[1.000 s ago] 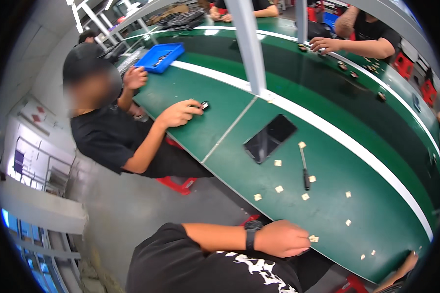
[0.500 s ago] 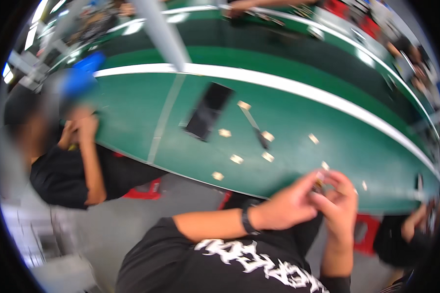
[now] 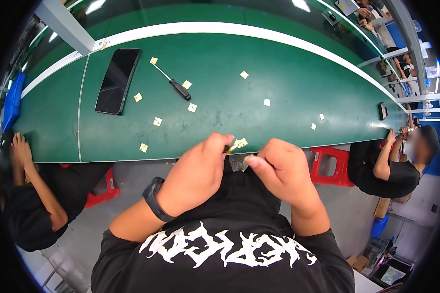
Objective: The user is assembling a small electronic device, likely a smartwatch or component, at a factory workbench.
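My left hand (image 3: 196, 172), with a black watch on its wrist, is closed at the near edge of the green table (image 3: 278, 73), pinching a small dark and yellow piece (image 3: 231, 147) at its fingertips. My right hand (image 3: 277, 171) is closed right beside it, fingertips on a small grey piece (image 3: 238, 162) between both hands. A small beige square (image 3: 241, 142) lies on the table just past my fingers. Several more beige squares (image 3: 192, 107) are scattered over the table.
A black phone (image 3: 118, 80) lies face down at the left, a black-handled screwdriver (image 3: 172, 83) next to it. A person in black sits at my left (image 3: 29, 195), another at my right (image 3: 396, 166). Red stools (image 3: 331, 166) stand under the table edge. A grey post (image 3: 63, 22) rises at the back left.
The view has swung down and right onto my part of the table. My right hand has come in and both hands have met at the near table edge, closed on small pieces.
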A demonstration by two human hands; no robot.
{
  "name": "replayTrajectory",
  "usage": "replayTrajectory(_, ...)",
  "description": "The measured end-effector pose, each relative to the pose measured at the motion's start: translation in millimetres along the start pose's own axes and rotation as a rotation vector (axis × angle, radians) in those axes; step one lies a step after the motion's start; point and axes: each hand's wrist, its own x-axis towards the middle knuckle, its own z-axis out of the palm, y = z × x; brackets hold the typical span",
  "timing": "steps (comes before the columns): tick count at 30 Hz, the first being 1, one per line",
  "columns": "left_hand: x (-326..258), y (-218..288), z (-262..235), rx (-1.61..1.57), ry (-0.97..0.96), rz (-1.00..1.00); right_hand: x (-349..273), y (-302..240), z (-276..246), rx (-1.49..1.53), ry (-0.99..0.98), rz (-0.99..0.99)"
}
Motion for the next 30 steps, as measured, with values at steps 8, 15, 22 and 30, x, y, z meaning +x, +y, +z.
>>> replayTrajectory(8,7.7,7.2,-1.5,-0.013,0.088,0.224,-9.0,-6.5,-8.8,-0.215,-0.034,-0.018)
replayTrajectory(15,4.4,15.1,-3.1,-0.303,-0.069,-0.01,-11.4,-6.2,-4.1,-0.192,-0.039,-0.097)
replayTrajectory(22,6.2,10.1,1.4,-0.251,-0.03,0.102,-20.8,-1.1,1.5,-0.278,-0.058,-0.125)
replayTrajectory(30,4.5,11.9,4.6,-0.143,0.019,0.194,-22.2,-4.0,6.9,-0.303,-0.051,-0.073)
